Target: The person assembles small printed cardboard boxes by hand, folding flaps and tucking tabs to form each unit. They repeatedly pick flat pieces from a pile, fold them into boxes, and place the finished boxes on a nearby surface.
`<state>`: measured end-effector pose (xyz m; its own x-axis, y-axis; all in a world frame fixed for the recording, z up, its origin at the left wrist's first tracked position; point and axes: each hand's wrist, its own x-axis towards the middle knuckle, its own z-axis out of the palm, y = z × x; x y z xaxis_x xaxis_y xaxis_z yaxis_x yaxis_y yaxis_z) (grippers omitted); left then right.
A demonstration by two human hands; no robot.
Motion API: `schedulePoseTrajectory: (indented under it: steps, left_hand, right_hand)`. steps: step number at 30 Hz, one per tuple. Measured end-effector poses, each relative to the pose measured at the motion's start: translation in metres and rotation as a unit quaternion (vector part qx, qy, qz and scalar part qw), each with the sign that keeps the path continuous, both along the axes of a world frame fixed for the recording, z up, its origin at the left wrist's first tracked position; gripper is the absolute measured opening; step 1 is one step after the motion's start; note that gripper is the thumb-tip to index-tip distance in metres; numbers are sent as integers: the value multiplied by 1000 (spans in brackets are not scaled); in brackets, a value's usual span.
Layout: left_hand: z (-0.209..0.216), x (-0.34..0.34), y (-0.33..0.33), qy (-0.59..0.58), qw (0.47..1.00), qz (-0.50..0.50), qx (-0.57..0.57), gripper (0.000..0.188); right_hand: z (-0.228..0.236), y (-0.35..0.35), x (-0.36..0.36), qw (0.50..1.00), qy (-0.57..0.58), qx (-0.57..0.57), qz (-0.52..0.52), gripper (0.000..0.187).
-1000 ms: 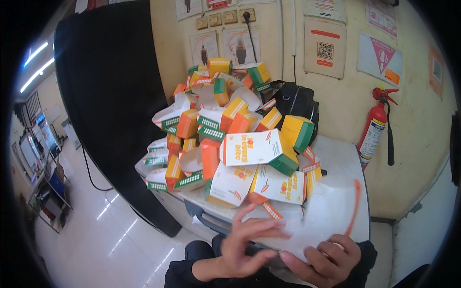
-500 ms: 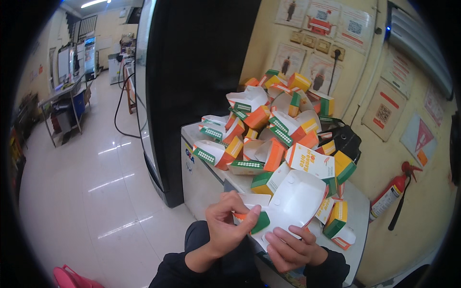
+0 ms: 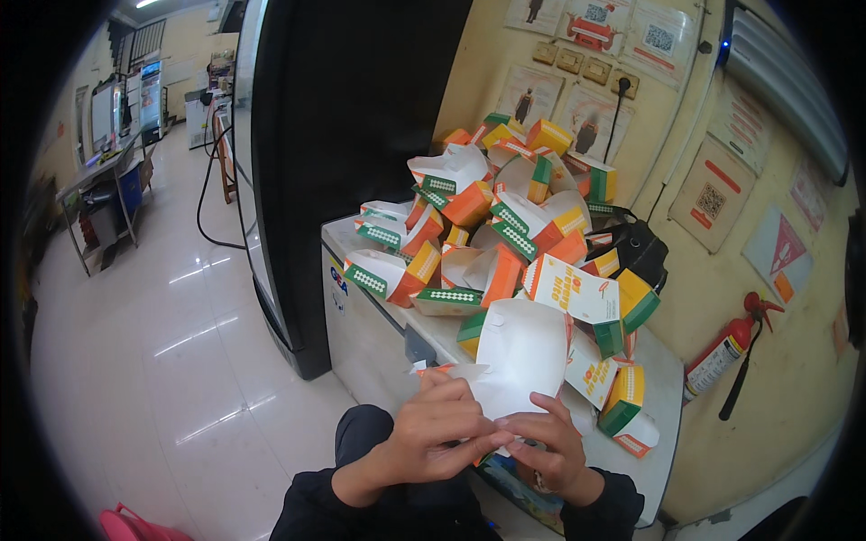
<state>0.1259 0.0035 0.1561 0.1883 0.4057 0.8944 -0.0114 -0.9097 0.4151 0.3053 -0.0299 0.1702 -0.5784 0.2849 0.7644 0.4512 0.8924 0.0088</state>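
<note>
A part-folded paper food box (image 3: pixel 523 347), white inside with orange and green edges, is held low in front of me. My left hand (image 3: pixel 437 431) is closed on its near left side, thumb and finger pinched at the near edge. Meeting those fingertips, my right hand (image 3: pixel 548 444) pinches the near right corner. The small flap between the fingers is mostly hidden. Just beyond lies a heap of similar boxes (image 3: pixel 501 221) in orange, yellow, green and white, several standing open. A white box with orange lettering (image 3: pixel 573 288) sits closest behind mine.
The boxes rest on a white chest freezer (image 3: pixel 361 329). A black bag (image 3: pixel 636 252) lies at the heap's right. A red fire extinguisher (image 3: pixel 722 352) hangs on the right wall. At left stands a tall black cabinet (image 3: pixel 361 117); a pink-red item (image 3: pixel 140 525) is on the floor.
My left hand has moved off the green flap to meet my right fingertips at the box's near edge. My right fingers have curled into a pinch. The view has shifted slightly.
</note>
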Motion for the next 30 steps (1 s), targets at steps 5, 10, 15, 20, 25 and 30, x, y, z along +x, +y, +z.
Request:
schedulePoseTrajectory:
  steps: [5, 10, 15, 20, 25, 30]
  left_hand:
    - [-15, 1, -6, 21, 992, 37, 123, 10]
    - [-38, 5, 1, -295, 841, 283, 355, 42]
    - [-33, -24, 17, -160, 813, 448, 335, 30]
    - [-40, -6, 9, -137, 943, 289, 85, 50]
    - [-44, 4, -4, 246, 917, -11, -313, 59]
    - [-82, 9, -14, 208, 824, -221, -477, 36]
  right_hand:
    - [3, 0, 9, 893, 140, -409, 124, 19]
    - [-34, -6, -46, 874, 249, -353, 224, 18]
    - [-77, -14, -68, 983, 65, 1, -171, 28]
    - [-65, -13, -17, 953, 191, -90, -218, 30]
    - [-55, -43, 34, 717, 453, -529, -19, 27]
    - [-76, -38, 60, 977, 84, -15, -197, 31]
